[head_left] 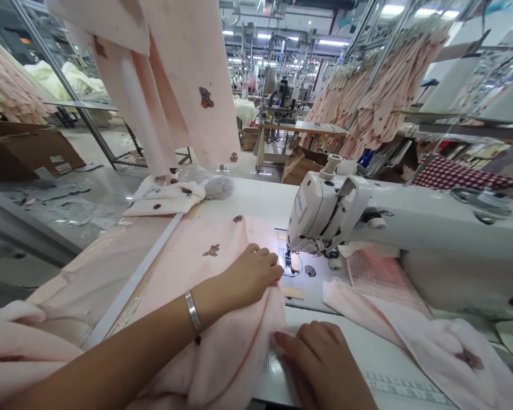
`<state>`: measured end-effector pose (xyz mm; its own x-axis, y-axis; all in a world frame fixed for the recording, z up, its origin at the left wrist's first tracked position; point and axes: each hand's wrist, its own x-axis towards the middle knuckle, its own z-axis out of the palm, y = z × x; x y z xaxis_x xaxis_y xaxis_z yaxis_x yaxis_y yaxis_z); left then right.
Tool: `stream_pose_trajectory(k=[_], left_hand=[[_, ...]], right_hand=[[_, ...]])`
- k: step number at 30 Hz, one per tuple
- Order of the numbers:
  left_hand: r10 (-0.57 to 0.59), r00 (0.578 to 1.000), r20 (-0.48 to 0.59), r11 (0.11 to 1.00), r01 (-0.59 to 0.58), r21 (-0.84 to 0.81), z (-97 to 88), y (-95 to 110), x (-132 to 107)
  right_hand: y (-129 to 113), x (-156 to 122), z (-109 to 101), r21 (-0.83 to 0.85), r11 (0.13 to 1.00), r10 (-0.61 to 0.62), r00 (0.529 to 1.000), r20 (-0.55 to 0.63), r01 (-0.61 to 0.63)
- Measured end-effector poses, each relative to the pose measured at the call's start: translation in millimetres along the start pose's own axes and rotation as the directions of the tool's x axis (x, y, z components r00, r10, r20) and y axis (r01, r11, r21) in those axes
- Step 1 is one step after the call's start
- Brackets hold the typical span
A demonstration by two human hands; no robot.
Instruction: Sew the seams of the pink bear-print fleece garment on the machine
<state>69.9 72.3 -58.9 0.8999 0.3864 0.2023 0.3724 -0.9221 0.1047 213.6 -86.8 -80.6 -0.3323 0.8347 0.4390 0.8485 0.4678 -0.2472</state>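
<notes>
Pink fabric with small bear prints [183,262] lies spread over the white sewing table [248,193]. My left hand [252,276], a silver bracelet at its wrist, rests on this fabric with fingers curled on its edge, just left of the needle area. Lower down, my right hand [320,359] has its fingers bent and its thumb at the fabric's lower right edge. The white sewing machine [325,210] stands to the right, its lit presser foot [289,262] close beside my left fingertips. No fabric shows under the foot.
Another pink piece [380,319] lies right of the needle plate. A folded pink piece [166,196] sits at the table's back left, below hanging pink fabric [188,74]. Cardboard boxes [29,151] and racks of pink pieces [376,97] stand beyond.
</notes>
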Motion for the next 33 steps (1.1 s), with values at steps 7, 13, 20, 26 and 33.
stream_pose_trajectory(k=[7,13,20,26,33], left_hand=[[-0.004,0.994,-0.109,0.999,0.0,-0.036,19.3,0.2,-9.9],[0.037,0.99,-0.135,0.996,-0.048,-0.078,19.9,-1.2,-12.1],[0.024,0.996,-0.08,0.982,-0.039,-0.187,3.6,-1.3,-9.4],[0.017,0.999,0.047,0.974,-0.006,-0.226,-14.1,1.4,-1.5],[0.046,0.987,0.152,0.998,-0.04,-0.038,-10.9,3.6,4.9]], right_hand=[[-20.5,14.0,13.5,0.016,0.985,-0.171,0.977,-0.127,0.174],[-12.4,4.1,-0.7,0.006,0.972,-0.231,0.954,-0.193,0.236],[-12.3,-1.5,-2.0,-0.063,0.981,-0.195,0.946,-0.259,0.184],[-7.3,-5.4,1.4,0.016,0.97,-0.234,0.954,-0.186,0.241],[-5.9,-5.9,-0.7,0.083,0.969,-0.217,0.963,-0.161,0.232]])
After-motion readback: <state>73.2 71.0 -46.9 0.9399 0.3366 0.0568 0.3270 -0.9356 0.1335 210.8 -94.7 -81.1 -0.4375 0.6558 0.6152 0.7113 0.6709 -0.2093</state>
